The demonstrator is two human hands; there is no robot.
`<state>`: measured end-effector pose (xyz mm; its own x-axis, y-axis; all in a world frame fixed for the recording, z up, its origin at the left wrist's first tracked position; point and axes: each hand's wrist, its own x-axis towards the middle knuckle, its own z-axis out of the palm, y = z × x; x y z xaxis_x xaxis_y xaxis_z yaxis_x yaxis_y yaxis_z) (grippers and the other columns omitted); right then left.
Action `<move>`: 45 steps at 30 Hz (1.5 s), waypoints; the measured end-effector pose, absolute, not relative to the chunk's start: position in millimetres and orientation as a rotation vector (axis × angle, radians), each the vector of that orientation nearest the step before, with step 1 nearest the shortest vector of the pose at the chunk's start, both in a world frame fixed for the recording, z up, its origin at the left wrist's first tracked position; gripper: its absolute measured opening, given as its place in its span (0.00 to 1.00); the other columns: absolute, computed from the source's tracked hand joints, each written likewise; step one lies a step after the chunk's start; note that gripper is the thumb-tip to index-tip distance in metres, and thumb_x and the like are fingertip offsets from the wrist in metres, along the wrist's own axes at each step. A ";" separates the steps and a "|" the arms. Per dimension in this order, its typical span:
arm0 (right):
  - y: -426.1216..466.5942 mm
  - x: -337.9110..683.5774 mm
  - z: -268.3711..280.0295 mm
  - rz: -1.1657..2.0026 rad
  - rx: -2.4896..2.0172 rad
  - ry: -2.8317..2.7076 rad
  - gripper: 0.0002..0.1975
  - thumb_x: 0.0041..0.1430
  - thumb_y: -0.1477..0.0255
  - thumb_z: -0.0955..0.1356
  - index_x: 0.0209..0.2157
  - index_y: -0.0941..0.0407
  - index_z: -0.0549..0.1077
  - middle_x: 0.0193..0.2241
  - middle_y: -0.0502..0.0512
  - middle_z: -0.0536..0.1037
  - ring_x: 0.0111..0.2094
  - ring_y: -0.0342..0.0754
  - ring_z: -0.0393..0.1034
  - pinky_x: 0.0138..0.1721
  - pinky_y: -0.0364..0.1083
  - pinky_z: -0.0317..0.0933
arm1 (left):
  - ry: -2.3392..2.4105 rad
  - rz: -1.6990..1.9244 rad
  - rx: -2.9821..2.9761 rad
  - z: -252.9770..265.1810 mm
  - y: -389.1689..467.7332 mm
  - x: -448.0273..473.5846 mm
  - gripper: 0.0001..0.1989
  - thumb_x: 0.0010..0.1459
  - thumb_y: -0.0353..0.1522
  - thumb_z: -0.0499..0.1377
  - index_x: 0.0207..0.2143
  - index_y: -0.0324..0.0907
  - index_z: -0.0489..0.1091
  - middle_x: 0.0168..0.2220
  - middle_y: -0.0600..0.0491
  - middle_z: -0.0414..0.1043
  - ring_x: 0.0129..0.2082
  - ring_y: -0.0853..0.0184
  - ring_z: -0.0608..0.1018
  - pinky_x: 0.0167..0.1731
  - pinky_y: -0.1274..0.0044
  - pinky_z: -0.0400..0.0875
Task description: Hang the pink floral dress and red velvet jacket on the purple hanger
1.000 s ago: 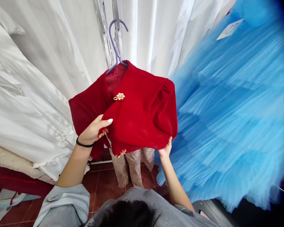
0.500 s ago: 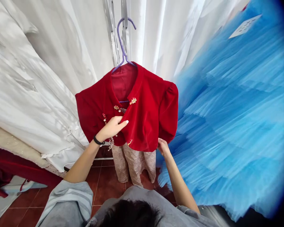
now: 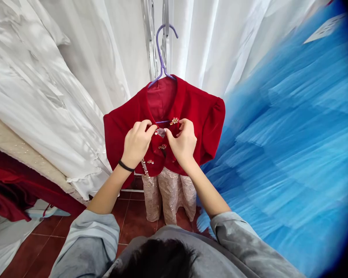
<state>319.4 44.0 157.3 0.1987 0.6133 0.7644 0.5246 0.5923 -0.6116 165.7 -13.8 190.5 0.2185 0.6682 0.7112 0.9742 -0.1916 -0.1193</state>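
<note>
A short red velvet jacket (image 3: pixel 145 100) with puffed sleeves hangs from a purple hanger (image 3: pixel 161 58). At its open neck, my left hand (image 3: pixel 137 143) pinches the left front edge, beside a small pearl. My right hand (image 3: pixel 183 142) has its fingers closed on the opposite front edge, just below a jewelled flower button (image 3: pixel 174 121). Between the two hands shows a small piece of clear plastic (image 3: pixel 161 132). Another flower button (image 3: pixel 162 146) sits lower on the front, and a beaded tassel (image 3: pixel 145 168) dangles under my left wrist.
Below the jacket hangs a pinkish patterned skirt (image 3: pixel 169 193). A blue tulle dress (image 3: pixel 278 135) fills the right side. White garments (image 3: pixel 46 104) hang at the left, above red cloth (image 3: pixel 11 189). The floor has red-brown tiles (image 3: pixel 139 220).
My right hand has come up from the jacket's lower hem to the neck opening. My left hand has risen from the mid-front to the collar edge. The view has shifted slightly.
</note>
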 end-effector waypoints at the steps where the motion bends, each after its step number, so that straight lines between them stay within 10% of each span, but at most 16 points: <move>1: 50.0 313.9 156.3 0.076 -1.048 -1.445 0.17 0.55 0.66 0.71 0.44 0.58 0.69 0.38 0.57 0.73 0.29 0.45 0.67 0.30 0.45 0.64 | -1.435 -0.679 -1.960 188.5 -6.7 163.0 0.16 0.64 0.27 0.52 0.51 0.44 0.72 0.54 0.44 0.71 0.50 0.56 0.72 0.42 0.69 0.68; 12: 91.8 309.0 144.3 0.017 -1.050 -1.435 0.11 0.62 0.70 0.64 0.45 0.56 0.71 0.44 0.62 0.73 0.43 0.53 0.70 0.41 0.50 0.68 | -1.026 -0.454 -2.156 200.4 36.6 145.6 0.17 0.65 0.24 0.48 0.45 0.45 0.74 0.52 0.47 0.72 0.56 0.60 0.69 0.61 0.60 0.59; 21: 78.1 319.3 141.6 -0.039 -0.680 -1.408 0.15 0.66 0.68 0.60 0.47 0.54 0.75 0.41 0.59 0.78 0.42 0.47 0.74 0.46 0.46 0.70 | -1.193 -0.463 -2.079 209.6 26.9 154.6 0.10 0.63 0.27 0.51 0.36 0.39 0.73 0.35 0.45 0.72 0.37 0.58 0.71 0.41 0.66 0.64; 40: 55.8 329.4 172.7 0.498 -0.471 -1.224 0.06 0.55 0.73 0.71 0.36 0.54 0.79 0.35 0.52 0.80 0.34 0.41 0.73 0.33 0.41 0.69 | -1.252 -1.828 -2.200 203.2 27.3 190.3 0.13 0.58 0.33 0.64 0.46 0.43 0.76 0.37 0.52 0.80 0.40 0.65 0.80 0.49 0.70 0.68; 45: 53.1 324.8 169.0 0.612 -0.443 -1.143 0.06 0.53 0.72 0.73 0.36 0.55 0.79 0.36 0.53 0.81 0.34 0.43 0.76 0.37 0.43 0.72 | -1.379 -2.130 -2.086 195.9 27.0 197.6 0.07 0.53 0.36 0.67 0.30 0.41 0.75 0.34 0.51 0.80 0.39 0.63 0.81 0.47 0.70 0.74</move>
<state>324.8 53.1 169.0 0.2830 0.6538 0.7018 -0.2215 0.7565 -0.6154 197.6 27.0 195.9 -0.1872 0.6231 0.7594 0.4381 -0.6390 0.6322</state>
